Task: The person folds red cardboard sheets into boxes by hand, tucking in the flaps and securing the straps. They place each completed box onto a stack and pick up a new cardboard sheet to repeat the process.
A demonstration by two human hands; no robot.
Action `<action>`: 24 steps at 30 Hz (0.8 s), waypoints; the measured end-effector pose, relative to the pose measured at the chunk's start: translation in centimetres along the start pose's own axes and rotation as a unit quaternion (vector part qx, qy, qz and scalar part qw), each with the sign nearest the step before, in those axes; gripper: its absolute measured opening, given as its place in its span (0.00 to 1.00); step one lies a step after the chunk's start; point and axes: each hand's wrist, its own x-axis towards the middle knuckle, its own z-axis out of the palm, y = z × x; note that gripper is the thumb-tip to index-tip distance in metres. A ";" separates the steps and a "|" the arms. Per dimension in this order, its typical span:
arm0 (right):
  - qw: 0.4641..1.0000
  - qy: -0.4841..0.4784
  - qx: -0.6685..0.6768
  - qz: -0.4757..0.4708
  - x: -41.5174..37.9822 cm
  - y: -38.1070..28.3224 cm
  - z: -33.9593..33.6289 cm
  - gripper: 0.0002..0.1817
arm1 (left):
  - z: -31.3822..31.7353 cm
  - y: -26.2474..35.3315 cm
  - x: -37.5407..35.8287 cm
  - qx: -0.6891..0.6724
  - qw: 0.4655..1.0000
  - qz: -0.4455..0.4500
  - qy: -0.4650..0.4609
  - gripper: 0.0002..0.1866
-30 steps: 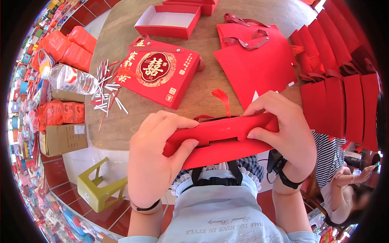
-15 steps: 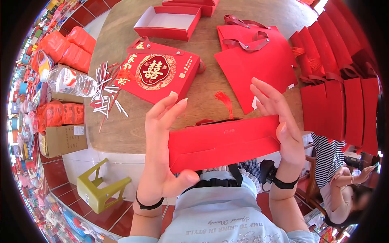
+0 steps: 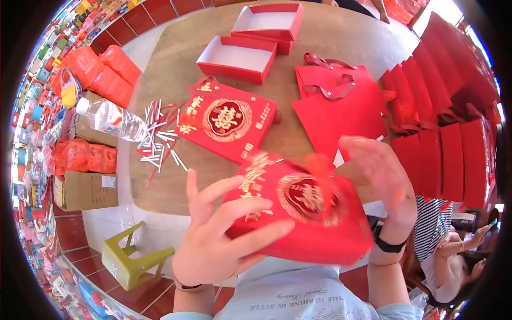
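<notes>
A red gift bag [image 3: 341, 234] with a gold double-happiness emblem is held up in front of my chest, tilted and blurred by motion. My left hand [image 3: 226, 229] holds its left side, fingers spread over the printed front and thumb hidden. My right hand [image 3: 386, 178] is beside the bag's upper right corner, smeared by motion, its fingers outstretched and apart. A red tassel [image 3: 320, 164] hangs near the bag's top. Just beyond, a matching printed bag [image 3: 224, 120] lies on the wooden table [image 3: 176, 58].
Two open red box parts [image 3: 237, 56] lie at the back. Flat red bags [image 3: 341, 106] lie right of centre, and rows of red bags [image 3: 421, 154] stand at far right. Red and white sticks [image 3: 160, 136], a water bottle [image 3: 114, 120] and a green stool [image 3: 130, 258] are leftward. A person [image 3: 445, 261] sits at right.
The bag has turned from its plain bottom to its printed front. My left hand has moved onto that front; my right hand has come away from the bag's end. The view has shifted.
</notes>
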 end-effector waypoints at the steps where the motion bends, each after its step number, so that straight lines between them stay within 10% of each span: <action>1: 0.998 -0.004 -0.066 0.003 0.7 -0.6 -0.4 0.48 | 0.2 -0.1 -0.6 -0.032 0.996 -0.007 0.085 0.20; 8: 0.977 -0.158 0.030 0.137 4.4 0.1 0.6 0.38 | 0.9 -1.6 -1.6 -0.171 0.951 -0.019 0.256 0.30; 10: 0.982 -0.138 0.004 0.131 6.0 -0.6 1.8 0.35 | 1.8 -2.9 -1.2 -0.305 0.878 -0.169 0.330 0.43; 11: 0.987 -0.114 -0.024 0.109 6.7 -0.3 2.2 0.33 | 1.4 -2.7 -0.7 -0.513 0.751 -0.227 0.348 0.42; 14: 0.992 -0.088 -0.081 0.028 8.9 0.6 3.8 0.29 | 4.1 -5.4 -2.9 -0.637 0.665 -0.210 0.328 0.37; 20: 0.951 -0.163 -0.264 0.016 15.8 -1.1 5.0 0.21 | 4.8 -8.7 -3.6 -0.654 0.608 -0.192 0.408 0.35; 24: 0.898 -0.251 -0.360 -0.004 18.4 1.5 7.5 0.21 | 5.0 -9.0 -3.6 -0.523 0.637 -0.384 0.417 0.30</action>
